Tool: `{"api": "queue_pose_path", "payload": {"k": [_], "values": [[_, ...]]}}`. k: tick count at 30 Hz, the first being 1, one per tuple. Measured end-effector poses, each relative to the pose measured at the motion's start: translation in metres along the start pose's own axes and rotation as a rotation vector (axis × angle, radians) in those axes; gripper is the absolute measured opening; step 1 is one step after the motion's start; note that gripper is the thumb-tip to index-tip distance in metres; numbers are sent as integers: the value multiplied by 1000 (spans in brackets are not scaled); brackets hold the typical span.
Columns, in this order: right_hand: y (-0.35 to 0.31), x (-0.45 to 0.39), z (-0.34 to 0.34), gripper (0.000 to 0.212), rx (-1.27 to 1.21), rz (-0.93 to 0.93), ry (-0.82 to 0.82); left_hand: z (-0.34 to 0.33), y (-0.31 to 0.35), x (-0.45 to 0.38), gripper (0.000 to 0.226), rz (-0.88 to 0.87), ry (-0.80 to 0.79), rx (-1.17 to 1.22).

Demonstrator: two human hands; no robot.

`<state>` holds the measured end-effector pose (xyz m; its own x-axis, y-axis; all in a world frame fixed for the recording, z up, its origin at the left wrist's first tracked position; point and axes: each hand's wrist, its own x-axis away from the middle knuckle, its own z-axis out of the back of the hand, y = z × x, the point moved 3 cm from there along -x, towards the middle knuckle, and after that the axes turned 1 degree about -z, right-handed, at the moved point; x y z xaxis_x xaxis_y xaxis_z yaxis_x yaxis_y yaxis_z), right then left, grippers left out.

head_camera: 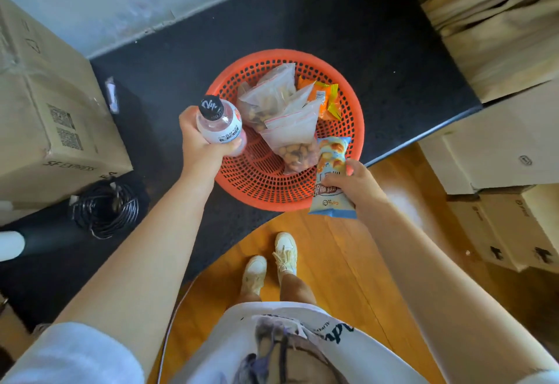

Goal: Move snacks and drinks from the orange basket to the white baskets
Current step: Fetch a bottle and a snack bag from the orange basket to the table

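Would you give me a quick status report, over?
Left hand grips bottle; right hand grips blue snack pack. Bags remain in orange basket. Nothing blocking.

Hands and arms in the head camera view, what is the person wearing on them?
Both hands, the left hand and the right hand, are bare: no gloves, rings or watch show. The forearms are bare too. Short, loose white sleeves cover only the upper arms, at the bottom corners of the view.

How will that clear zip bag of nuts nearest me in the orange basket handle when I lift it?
The zip bag of nuts looks soft, so it will probably sag. Its nuts sit low, likely bottom-heavy. The smooth plastic may slip.
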<state>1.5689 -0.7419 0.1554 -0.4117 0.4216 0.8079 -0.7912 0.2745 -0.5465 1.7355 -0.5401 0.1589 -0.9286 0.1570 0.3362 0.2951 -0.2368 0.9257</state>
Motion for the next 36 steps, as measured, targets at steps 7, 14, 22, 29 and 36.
{"api": "queue_pose_path", "payload": {"k": [7, 14, 22, 29, 36], "values": [[48, 98, -4, 49, -408, 68, -56, 40, 34, 66, 59, -145, -198, 137], [126, 204, -10, 80, -710, 163, 35, 51, 28, 136, 48, -56, -489, 246], [234, 307, -17, 85, -951, 183, 343, 9, 19, 222, 98, 106, -958, 114], [332, 392, -44, 85, -1246, 170, 711, -35, 7, 331, 106, 183, -1374, -76], [434, 474, -77, 44, -1373, 140, 1031, -32, -23, 467, 111, 192, -1698, -241]]}}
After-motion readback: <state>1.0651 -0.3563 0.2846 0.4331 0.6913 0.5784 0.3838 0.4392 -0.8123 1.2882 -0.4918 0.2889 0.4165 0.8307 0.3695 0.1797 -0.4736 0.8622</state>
